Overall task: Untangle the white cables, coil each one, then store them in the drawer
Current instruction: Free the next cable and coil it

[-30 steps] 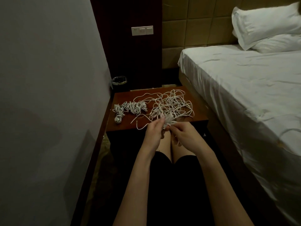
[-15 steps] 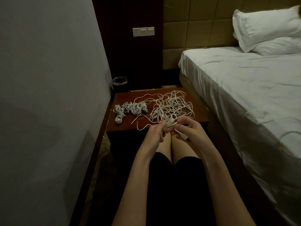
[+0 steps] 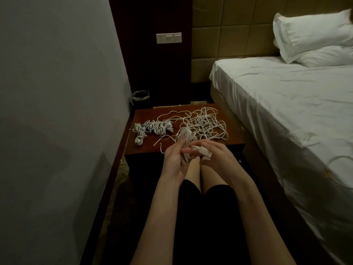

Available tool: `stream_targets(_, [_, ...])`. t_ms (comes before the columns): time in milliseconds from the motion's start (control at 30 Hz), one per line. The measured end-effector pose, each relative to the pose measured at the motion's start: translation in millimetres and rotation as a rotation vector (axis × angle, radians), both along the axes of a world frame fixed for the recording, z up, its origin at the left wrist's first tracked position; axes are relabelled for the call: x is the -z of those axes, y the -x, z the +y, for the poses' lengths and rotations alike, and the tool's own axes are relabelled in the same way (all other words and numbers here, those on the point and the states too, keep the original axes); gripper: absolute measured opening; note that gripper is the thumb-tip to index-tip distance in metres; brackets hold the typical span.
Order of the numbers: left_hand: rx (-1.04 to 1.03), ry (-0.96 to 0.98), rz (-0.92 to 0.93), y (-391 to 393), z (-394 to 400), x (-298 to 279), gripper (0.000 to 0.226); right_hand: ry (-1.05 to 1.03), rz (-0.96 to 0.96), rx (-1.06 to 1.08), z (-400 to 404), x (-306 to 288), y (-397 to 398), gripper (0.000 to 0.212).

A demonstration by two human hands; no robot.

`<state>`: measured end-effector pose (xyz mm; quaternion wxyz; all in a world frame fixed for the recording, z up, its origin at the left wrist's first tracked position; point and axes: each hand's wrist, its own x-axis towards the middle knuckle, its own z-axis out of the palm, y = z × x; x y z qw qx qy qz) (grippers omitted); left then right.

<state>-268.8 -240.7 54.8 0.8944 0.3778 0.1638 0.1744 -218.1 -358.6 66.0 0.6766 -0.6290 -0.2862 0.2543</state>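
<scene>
In the head view, a half-wound coil [image 3: 185,139] is gripped in the left hand [image 3: 174,155], its fingers curled round the loops. Since a second ago the right hand [image 3: 211,155] has been drawn rightward, a white plug end [image 3: 205,152] now pinched in it (the tail is nearly wound in). The tangled cables [image 3: 204,123] lie on the table [image 3: 145,150], finished bundles [image 3: 152,128] beside them.

White cables [image 3: 202,123] on a reddish-brown nightstand [image 3: 145,148] — white bed sheet [image 3: 286,104], grey wall [image 3: 57,92].
</scene>
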Motion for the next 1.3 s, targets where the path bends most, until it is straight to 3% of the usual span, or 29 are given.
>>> stream_targets(133, [-0.108,-0.030,0.038,-0.8,3.9,2.6,0.013,0.003,-0.153,-0.061,-1.0,2.7,1.5,0.019])
stream_targets(233, [-0.136,-0.101,0.052,-0.9,3.1,2.8,0.027,-0.097,-0.233,0.038,2.9,1.3,5.8,0.012])
stream_targets(400, [-0.179,-0.233,0.093,0.2,-4.9,1.4,0.044,-0.067,-0.314,0.074,6.0,8.2,-0.6,0.026])
stream_targets(633, [-0.179,-0.214,0.042,-0.5,-14.3,-6.2,0.028,0.005,-0.163,0.006,3.5,8.0,-0.5,0.032])
stream_targets(800, [-0.128,-0.067,-0.020,0.4,-10.8,-13.4,0.025,-0.023,-0.147,0.127,6.6,5.8,-0.2,0.038])
stream_targets(1133, [-0.225,-0.358,-0.069,2.7,-12.8,-4.9,0.023,0.000,-0.123,0.252,9.4,5.8,-2.2,0.039])
stream_targets(1300, [-0.165,-0.462,-0.057,2.5,-7.0,-4.1,0.020,-0.079,-0.137,0.377,6.3,4.2,0.1,0.020])
